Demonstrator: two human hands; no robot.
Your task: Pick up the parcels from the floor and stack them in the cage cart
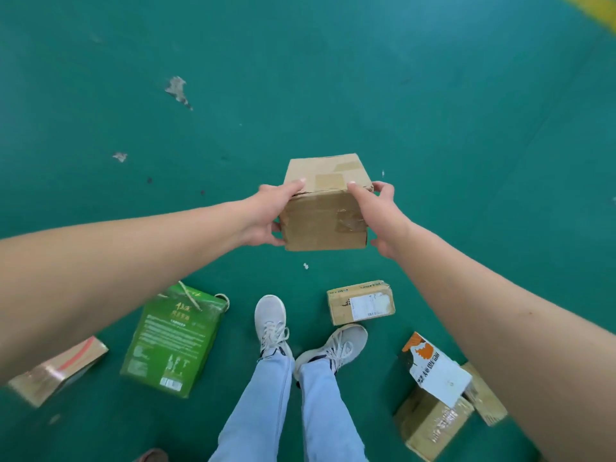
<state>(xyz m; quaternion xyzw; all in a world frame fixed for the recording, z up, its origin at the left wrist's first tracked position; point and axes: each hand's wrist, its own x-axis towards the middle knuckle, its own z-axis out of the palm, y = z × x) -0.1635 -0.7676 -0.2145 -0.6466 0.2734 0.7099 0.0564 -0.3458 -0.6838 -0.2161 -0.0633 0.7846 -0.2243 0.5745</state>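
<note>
Head view, sole entry: one taped cardboard box (325, 201), held off the green floor (333, 78) out in front of the person, well above the shoes (271, 323). Left hand (271, 216) clasps its left side, thumb laid over the top edge, fingers curled to the side and under; right hand (380, 218) mirrors it on the right side, thumb on top. Both hands are closed round the box and carry nothing else. Box judged stiff and light, since it sits level in an easy two-handed hold; worn tape and a crushed top edge suggest gripping the side walls and bottom corners, not the flaps. Remaining on the floor: green carton (173, 341) with rope handle, left of the feet; labelled small parcel (361, 301), just beside the right shoe; torn-label box (433, 411), lower right; red-striped box (56, 371), lower left. Cage cart: not in view.
</note>
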